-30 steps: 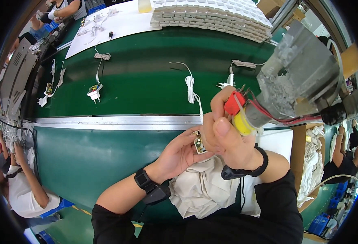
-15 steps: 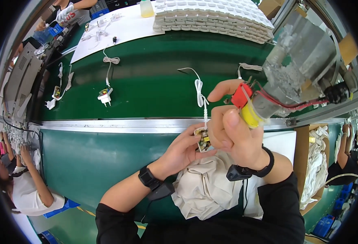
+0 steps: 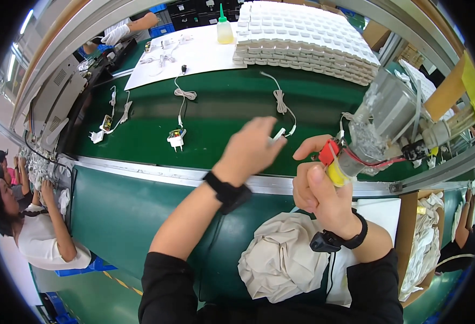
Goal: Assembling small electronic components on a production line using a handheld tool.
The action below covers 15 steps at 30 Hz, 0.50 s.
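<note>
The person's left hand (image 3: 251, 148) is stretched out over the green conveyor belt (image 3: 221, 116), fingers loosely curled and grasping nothing that can be seen; its fingertips lie just beside the white plug end of a cable (image 3: 281, 110) resting on the belt. Contact with the cable cannot be confirmed. A black wristband (image 3: 227, 190) sits on that wrist.

The right hand (image 3: 317, 189) is clenched around the yellow-and-red grip of a hanging powered tool (image 3: 380, 129), whose clear-covered metal body rises up and to the right, with red wires along it. The thumb lies against the yellow part.

On the belt, further left, lies a white plug adapter with exposed circuit board (image 3: 176, 139), its cable coiled behind it, and another such unit (image 3: 105, 125) near the left edge. Beyond the belt are a white sheet (image 3: 194, 56), a small yellow-filled squeeze bottle (image 3: 225, 31) and a stack of white moulded trays (image 3: 307, 40).

A crumpled beige cloth (image 3: 280, 262) rests in the person's lap. A co-worker (image 3: 32, 227) sits at lower left, and another person's gloved hand (image 3: 116, 33) works at the far end.
</note>
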Tool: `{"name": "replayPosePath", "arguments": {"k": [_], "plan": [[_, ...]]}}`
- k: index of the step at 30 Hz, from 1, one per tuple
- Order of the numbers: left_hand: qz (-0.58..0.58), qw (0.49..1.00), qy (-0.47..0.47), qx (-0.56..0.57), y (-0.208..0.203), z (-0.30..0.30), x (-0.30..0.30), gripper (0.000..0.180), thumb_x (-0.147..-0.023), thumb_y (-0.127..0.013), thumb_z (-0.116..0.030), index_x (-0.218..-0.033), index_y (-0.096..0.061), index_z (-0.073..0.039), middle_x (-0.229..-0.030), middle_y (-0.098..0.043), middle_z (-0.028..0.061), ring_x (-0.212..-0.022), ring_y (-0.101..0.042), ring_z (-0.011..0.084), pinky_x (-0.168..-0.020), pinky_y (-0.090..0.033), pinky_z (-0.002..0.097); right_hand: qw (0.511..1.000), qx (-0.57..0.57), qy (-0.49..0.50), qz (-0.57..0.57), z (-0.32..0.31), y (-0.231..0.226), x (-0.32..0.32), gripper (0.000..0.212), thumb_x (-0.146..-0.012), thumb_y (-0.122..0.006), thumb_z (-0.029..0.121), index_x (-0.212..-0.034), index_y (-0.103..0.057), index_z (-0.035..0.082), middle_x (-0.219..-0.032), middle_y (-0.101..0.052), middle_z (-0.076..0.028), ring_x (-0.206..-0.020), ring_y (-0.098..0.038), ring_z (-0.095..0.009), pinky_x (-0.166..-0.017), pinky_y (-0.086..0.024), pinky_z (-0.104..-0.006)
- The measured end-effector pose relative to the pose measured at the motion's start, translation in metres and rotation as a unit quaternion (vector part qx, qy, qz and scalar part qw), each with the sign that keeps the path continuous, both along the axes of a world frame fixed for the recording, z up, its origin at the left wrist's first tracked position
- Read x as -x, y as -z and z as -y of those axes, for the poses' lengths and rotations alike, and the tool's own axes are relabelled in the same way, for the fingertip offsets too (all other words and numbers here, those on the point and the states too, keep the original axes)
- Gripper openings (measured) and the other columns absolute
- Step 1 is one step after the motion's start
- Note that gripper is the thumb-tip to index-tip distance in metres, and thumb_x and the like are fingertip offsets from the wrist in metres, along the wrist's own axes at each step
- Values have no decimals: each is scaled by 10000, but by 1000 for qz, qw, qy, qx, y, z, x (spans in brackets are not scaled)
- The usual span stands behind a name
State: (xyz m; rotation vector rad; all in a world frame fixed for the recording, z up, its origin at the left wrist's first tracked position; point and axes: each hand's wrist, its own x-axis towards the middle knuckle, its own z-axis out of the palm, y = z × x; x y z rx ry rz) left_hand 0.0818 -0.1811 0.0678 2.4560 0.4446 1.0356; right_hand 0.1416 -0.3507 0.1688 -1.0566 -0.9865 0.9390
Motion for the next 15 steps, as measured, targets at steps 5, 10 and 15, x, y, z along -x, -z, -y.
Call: {"name": "replayPosePath", "arguments": {"k": [5, 10, 15], "plan": [[-142, 940, -298, -87, -12, -79, 77, 331, -816, -610, -286, -1018, -581, -24, -954, -617, 153, -853, -591, 330, -705, -503, 420, 1000, -1, -3, 11, 1, -3, -6, 387, -928, -506, 329, -1074, -359, 2, -516, -346, 20, -407, -291, -44, -385, -239, -212], [-286, 831, -270, 393, -15, -112, 117, 289, -862, -568, -272, -1031, -580, -37, -938, -606, 72, -857, -606, 189, -696, -500, 353, 1000, -3, -8, -5, 1, -2, -8, 386, -924, -514, 319, -1063, -365, -8, -521, -347, 20, -410, -289, -41, -385, -235, -208], [-155, 816, -93, 549, -15, -76, 105, 246, -880, -544, -219, -1059, -551, -50, -924, -586, 47, -805, -571, 111, -653, -497, 291, 1000, -1, -5, -5, 2, -1, -5, 389, -920, -521, 327, -1060, -373, -4, -519, -345, 24, -409, -286, -38, -384, -230, -207]]}}
